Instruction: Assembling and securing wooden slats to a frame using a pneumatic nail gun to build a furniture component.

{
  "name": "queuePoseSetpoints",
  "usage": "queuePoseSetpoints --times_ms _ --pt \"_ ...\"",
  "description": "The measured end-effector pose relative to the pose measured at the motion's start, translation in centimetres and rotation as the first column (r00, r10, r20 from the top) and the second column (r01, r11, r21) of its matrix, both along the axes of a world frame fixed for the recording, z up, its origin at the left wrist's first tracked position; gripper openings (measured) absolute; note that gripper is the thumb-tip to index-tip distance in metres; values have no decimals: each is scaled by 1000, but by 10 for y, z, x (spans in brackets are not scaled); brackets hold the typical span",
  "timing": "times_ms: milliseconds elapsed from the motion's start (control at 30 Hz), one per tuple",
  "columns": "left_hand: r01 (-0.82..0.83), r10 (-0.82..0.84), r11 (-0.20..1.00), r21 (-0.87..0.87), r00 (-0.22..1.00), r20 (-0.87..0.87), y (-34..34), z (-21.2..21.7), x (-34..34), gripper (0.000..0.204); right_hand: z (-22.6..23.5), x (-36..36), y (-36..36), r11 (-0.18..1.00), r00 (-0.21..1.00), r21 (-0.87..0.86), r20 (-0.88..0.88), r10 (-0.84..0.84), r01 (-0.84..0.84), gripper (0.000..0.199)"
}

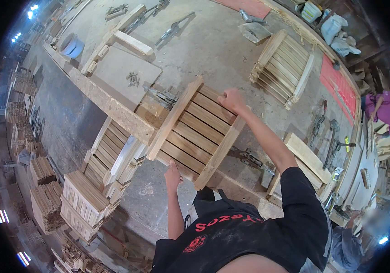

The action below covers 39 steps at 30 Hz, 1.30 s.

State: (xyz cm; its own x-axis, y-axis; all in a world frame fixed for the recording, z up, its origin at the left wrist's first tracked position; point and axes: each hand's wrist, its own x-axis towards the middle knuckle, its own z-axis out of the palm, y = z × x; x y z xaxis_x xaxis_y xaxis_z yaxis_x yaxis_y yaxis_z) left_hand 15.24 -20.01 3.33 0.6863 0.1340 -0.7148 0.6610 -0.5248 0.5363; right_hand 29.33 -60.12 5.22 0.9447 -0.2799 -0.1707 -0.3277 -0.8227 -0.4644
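Panel: slatted wooden panel, rectangular, pale rails, on the workbench centre.
Left hand: curled around its 6 o'clock edge.
Right hand: gripping its 1 o'clock corner.
Stack: similar slatted panels, 2 o'clock.

A large grey workbench carries a slatted wooden panel near its front edge, a second slatted panel farther back, a flat board strewn with screws, and several metal clamps.
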Motion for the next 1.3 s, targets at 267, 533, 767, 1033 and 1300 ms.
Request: queuePoseSetpoints --times_ms 267,533,767,1033,1300 --pt "-110 104 993 43 988 114 13 -22 -1 83 44 -32 -14 962 847 191 460 -265 197 31" --pt "-258 169 957 136 870 463 -20 -60 -25 84 46 -298 21 715 756 395 75 -651 577 25" --pt "-242 131 952 187 876 465 -34 -54 -24 75 -1 -510 15 481 600 485 -118 -792 730 19" --pt "7 -602 731 683 479 639 -131 6 -51 69 14 -525 -61 739 807 435 48 -589 514 21" --pt "493 -835 539 683 206 511 -234 31 -39 63 39 -524 -121 774 858 486 90 -506 406 20"
